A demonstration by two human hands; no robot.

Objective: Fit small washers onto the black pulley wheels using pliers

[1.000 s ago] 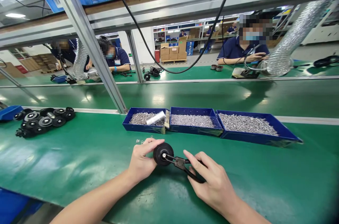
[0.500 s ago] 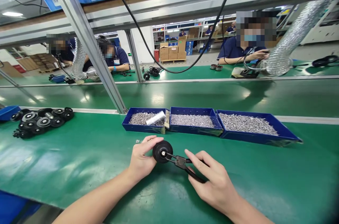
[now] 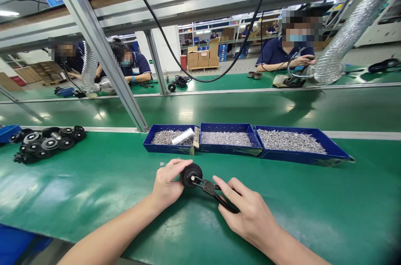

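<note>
My left hand (image 3: 169,183) is closed around a round black part (image 3: 194,169) that looks like a small wheel, tilted so its face points toward me. A pale metal pin end shows at its centre. My right hand (image 3: 250,210) grips a pair of circlip pliers (image 3: 209,187) by the dark handles. Their thin tips reach the centre of the black part, beside the pin; whether a ring sits on them is too small to tell. A few small shiny rings (image 3: 162,164) lie on the green table just beyond my left hand.
Blue trays of small metal parts stand beyond my hands: a left tray (image 3: 147,148) also holding a white tube, a middle tray (image 3: 230,154) and a right tray (image 3: 336,157). Black wheel-like parts (image 3: 49,143) lie heaped at left. A metal post (image 3: 103,52) rises behind. Co-workers sit across.
My right hand and the pliers have shifted slightly left, the tips staying at the black part's centre. The whole view has moved a little; both grips stay the same.
</note>
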